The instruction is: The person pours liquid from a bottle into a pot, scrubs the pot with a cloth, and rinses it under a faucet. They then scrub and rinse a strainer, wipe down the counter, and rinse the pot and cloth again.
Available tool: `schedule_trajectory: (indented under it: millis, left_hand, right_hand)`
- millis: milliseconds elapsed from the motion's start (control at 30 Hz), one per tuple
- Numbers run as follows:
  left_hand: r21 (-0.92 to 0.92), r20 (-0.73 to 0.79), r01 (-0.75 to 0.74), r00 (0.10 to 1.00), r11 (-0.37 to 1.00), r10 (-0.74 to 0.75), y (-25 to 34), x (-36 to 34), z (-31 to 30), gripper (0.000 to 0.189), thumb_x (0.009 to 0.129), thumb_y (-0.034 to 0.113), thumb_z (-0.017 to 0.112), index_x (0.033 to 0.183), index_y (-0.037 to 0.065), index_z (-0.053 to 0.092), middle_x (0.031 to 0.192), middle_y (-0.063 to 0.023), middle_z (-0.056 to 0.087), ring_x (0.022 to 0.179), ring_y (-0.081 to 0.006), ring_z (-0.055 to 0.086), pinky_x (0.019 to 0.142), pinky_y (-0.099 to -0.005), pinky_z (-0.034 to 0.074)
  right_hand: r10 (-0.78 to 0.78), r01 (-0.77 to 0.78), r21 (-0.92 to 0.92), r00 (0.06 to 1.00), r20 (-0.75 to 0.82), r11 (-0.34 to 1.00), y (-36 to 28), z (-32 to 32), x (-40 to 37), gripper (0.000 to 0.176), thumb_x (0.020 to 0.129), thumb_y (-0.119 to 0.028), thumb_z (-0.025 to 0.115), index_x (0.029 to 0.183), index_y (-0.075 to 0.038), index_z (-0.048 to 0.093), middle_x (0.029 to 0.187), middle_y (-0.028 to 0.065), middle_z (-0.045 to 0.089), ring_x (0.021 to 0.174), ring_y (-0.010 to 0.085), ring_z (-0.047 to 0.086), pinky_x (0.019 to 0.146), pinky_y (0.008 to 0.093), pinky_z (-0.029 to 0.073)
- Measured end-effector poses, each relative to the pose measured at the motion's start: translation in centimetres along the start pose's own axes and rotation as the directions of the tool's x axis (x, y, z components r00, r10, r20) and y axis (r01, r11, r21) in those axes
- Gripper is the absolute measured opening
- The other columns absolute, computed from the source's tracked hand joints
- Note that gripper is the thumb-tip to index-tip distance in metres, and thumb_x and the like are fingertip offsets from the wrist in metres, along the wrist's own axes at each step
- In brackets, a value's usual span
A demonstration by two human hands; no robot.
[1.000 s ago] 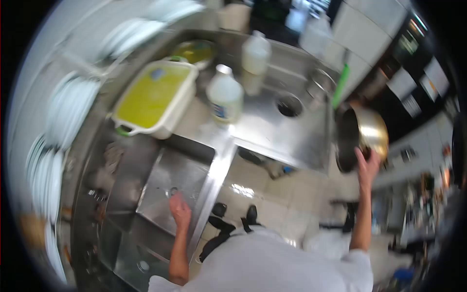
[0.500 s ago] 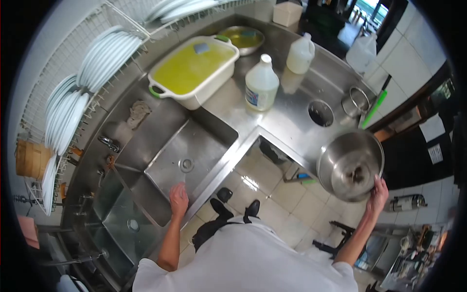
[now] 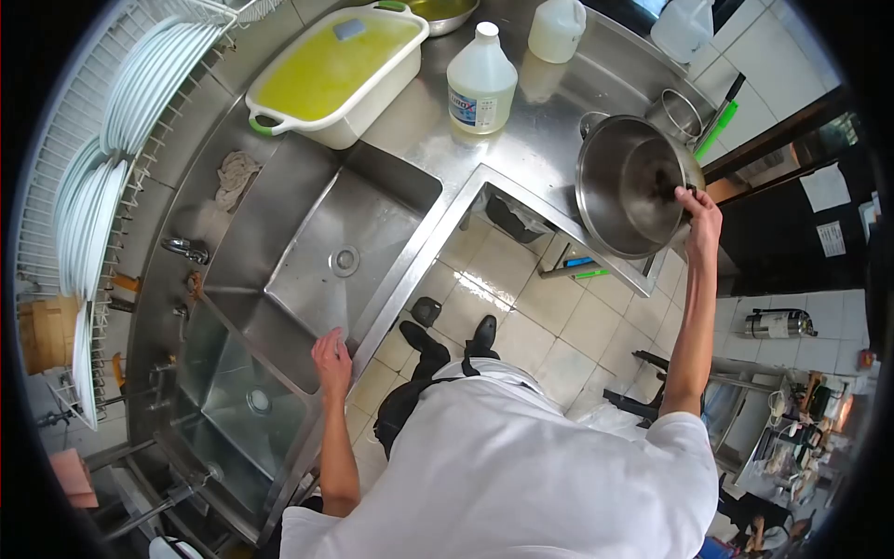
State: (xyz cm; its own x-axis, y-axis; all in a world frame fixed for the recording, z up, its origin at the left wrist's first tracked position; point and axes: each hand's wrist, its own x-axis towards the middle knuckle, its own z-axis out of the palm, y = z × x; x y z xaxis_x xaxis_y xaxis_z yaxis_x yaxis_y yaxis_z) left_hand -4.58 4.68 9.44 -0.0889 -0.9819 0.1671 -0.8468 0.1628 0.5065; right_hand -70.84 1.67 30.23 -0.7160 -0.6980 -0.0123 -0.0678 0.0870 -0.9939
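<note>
My right hand [image 3: 702, 222] is closed on the near right rim of a large steel pot [image 3: 619, 191]. The pot is tilted, so its inside faces me, with a dark patch near my fingers. It overlaps the right end of the steel counter [image 3: 549, 154], partly covering the round hole there. My left hand [image 3: 332, 361] is at the front edge of the steel sink [image 3: 321, 247], its fingers loosely apart and nothing in them.
A white tub [image 3: 372, 98] of yellow-green liquid stands behind the sink, beside a labelled plastic jug [image 3: 481, 84]. Another jug [image 3: 557, 33] is farther back. White plates [image 3: 154, 93] fill the left rack. A rag [image 3: 237, 179] lies on the sink ledge.
My right hand has moved the pot up and left, farther over the counter, and tilted it. My left hand stays by the sink edge. The camera view has shifted.
</note>
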Motion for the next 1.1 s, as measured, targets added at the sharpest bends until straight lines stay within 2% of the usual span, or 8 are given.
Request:
schedule_trajectory:
  millis: [133, 267, 367, 567, 633, 700, 833, 1100]
  left_hand:
    - [-0.011, -0.060, 0.098, 0.993, 0.995, -0.098, -1.3, -1.5, -0.6, 0.024, 0.085, 0.005, 0.053, 0.107, 0.003, 0.063, 0.103, -0.0152, 0.064, 0.099, -0.0323, 0.057, 0.091, -0.0419, 0.041]
    - [-0.162, -0.175, 0.260, 0.942, 0.952, -0.287, -1.7, -2.6, 0.1, 0.019, 0.087, 0.008, 0.054, 0.101, 0.000, 0.064, 0.097, -0.0169, 0.066, 0.092, -0.0347, 0.061, 0.083, -0.0409, 0.046]
    - [-0.196, -0.182, 0.276, 0.933, 0.941, -0.311, -1.4, -2.4, 0.2, 0.019, 0.087, 0.008, 0.054, 0.100, -0.001, 0.064, 0.095, -0.0177, 0.067, 0.088, -0.0357, 0.063, 0.079, -0.0404, 0.048]
    - [-0.132, -0.178, 0.186, 0.962, 0.974, -0.208, -1.4, -1.8, -1.1, 0.019, 0.088, 0.008, 0.055, 0.100, -0.001, 0.064, 0.094, -0.0179, 0.067, 0.085, -0.0335, 0.064, 0.076, -0.0391, 0.049]
    - [-0.093, -0.204, 0.151, 0.965, 0.984, -0.167, -1.2, -1.1, -1.2, 0.018, 0.088, 0.009, 0.055, 0.100, -0.001, 0.064, 0.092, -0.0178, 0.067, 0.082, -0.0316, 0.065, 0.074, -0.0382, 0.049]
    - [-0.197, -0.127, 0.408, 0.891, 0.891, -0.436, -0.2, -1.1, -1.5, 0.017, 0.087, 0.008, 0.055, 0.097, -0.002, 0.065, 0.085, -0.0170, 0.067, 0.073, -0.0266, 0.065, 0.068, -0.0353, 0.050]
    - [-0.282, -0.173, 0.328, 0.907, 0.902, -0.384, 0.7, -0.2, -1.0, 0.016, 0.087, 0.007, 0.055, 0.095, -0.002, 0.065, 0.080, -0.0167, 0.067, 0.067, -0.0224, 0.064, 0.064, -0.0333, 0.049]
    - [0.025, -0.001, 0.056, 0.998, 0.998, -0.056, 4.1, 0.4, -2.5, 0.018, 0.084, 0.010, 0.056, 0.095, -0.001, 0.066, 0.093, -0.0181, 0.066, 0.083, -0.0354, 0.064, 0.074, -0.0391, 0.050]
  right_hand:
    - [0.159, -0.145, 0.273, 0.987, -0.030, 0.951, 1.2, -1.0, 2.3, 0.016, 0.074, -0.011, 0.075, 0.072, -0.007, 0.059, 0.063, -0.0019, 0.055, 0.051, 0.0069, 0.050, 0.047, 0.0207, 0.038]
    - [0.256, -0.186, 0.454, 0.962, -0.097, 0.872, 5.8, -1.0, 3.7, 0.033, 0.072, -0.010, 0.064, 0.053, -0.022, 0.039, 0.044, -0.0115, 0.033, 0.032, 0.0034, 0.028, 0.033, 0.0192, 0.022]
    - [0.282, -0.172, 0.555, 0.952, -0.118, 0.814, 10.3, 0.1, 3.9, 0.032, 0.072, -0.014, 0.059, 0.054, -0.023, 0.034, 0.043, -0.0107, 0.030, 0.032, 0.0045, 0.027, 0.031, 0.0191, 0.019]
    - [0.345, -0.171, 0.728, 0.934, -0.096, 0.664, 15.2, 3.7, 1.5, 0.019, 0.072, -0.019, 0.057, 0.061, -0.016, 0.042, 0.054, -0.0024, 0.041, 0.041, 0.0085, 0.036, 0.035, 0.0217, 0.026]
    - [0.430, -0.281, 0.582, 0.893, -0.131, 0.763, 16.0, 6.1, 0.5, 0.014, 0.074, -0.021, 0.058, 0.068, -0.013, 0.048, 0.056, -0.0007, 0.040, 0.043, 0.0103, 0.035, 0.039, 0.0253, 0.034]
    - [0.449, -0.312, 0.477, 0.870, -0.203, 0.821, 15.7, 7.8, 0.3, 0.015, 0.076, -0.021, 0.059, 0.073, -0.009, 0.052, 0.060, 0.0011, 0.041, 0.048, 0.0109, 0.036, 0.046, 0.0300, 0.043]
    - [0.438, -0.325, 0.628, 0.899, -0.029, 0.708, 14.6, 10.1, 2.1, 0.016, 0.077, -0.015, 0.058, 0.068, -0.007, 0.048, 0.060, 0.0026, 0.041, 0.049, 0.0102, 0.036, 0.065, 0.0336, 0.055]
    - [0.431, -0.302, 0.776, 0.901, 0.043, 0.554, 14.2, 16.1, 10.4, 0.019, 0.076, -0.016, 0.062, 0.073, -0.002, 0.049, 0.060, 0.0044, 0.041, 0.047, 0.0117, 0.037, 0.053, 0.0316, 0.053]
